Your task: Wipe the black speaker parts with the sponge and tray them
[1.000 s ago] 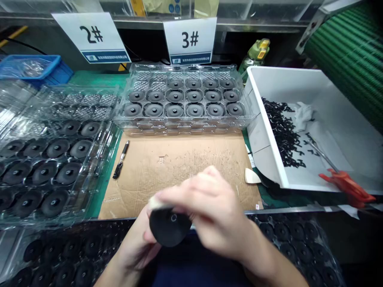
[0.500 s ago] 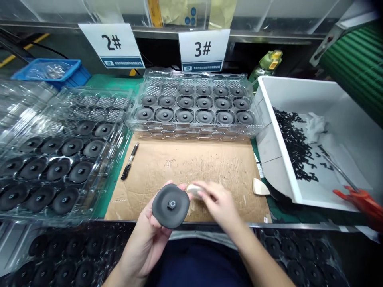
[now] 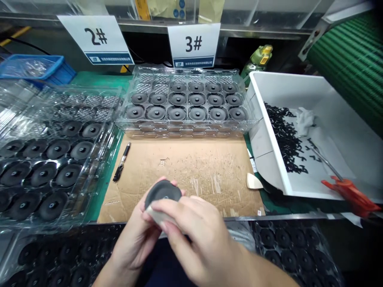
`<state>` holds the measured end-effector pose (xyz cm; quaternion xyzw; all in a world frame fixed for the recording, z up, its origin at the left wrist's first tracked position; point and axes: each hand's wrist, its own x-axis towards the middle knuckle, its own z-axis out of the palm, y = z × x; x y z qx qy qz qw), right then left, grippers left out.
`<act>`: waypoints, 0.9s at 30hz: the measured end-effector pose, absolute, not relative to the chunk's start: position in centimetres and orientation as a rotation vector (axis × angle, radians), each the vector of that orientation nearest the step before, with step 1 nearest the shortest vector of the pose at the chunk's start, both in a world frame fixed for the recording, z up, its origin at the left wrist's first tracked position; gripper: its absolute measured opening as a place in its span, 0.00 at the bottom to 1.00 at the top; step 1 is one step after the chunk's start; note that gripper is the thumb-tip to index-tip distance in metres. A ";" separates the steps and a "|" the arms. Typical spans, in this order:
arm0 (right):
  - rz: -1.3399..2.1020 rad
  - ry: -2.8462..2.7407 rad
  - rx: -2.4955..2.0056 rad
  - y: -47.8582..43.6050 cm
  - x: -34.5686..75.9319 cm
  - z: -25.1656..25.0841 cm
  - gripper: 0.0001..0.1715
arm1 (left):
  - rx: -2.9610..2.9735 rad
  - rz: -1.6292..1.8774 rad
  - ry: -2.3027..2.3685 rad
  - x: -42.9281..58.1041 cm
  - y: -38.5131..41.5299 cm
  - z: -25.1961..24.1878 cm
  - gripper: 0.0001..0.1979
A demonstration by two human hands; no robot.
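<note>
My left hand (image 3: 134, 235) is closed around the edge of a black rounded disc (image 3: 161, 189) with a small raised hub. The disc is tilted above the front of the cardboard sheet (image 3: 179, 163). A thin pale pad (image 3: 158, 215), its material unclear, is pinched in my right hand (image 3: 203, 227) and lies against the disc's near edge. My right fingers hide part of the disc and most of the pad.
A clear tray (image 3: 182, 127) of similar discs stands behind the cardboard, with another tray (image 3: 68, 199) at left. A pen (image 3: 122, 161) lies on the cardboard. At right is a white bin (image 3: 271, 139) with small black parts; red-handled pliers (image 3: 350, 195) rest on its rim.
My right hand has brought the pale pad left onto the disc's near edge. The disc has tilted and is now partly covered; the whole view has shifted slightly.
</note>
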<state>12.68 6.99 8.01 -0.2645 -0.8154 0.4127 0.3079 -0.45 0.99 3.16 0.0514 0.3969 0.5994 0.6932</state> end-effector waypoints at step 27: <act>1.431 -1.661 -1.295 7.6 18.0 1.3 0.15 | 0.085 1.184 0.621 -1.8 1.2 4.7 0.27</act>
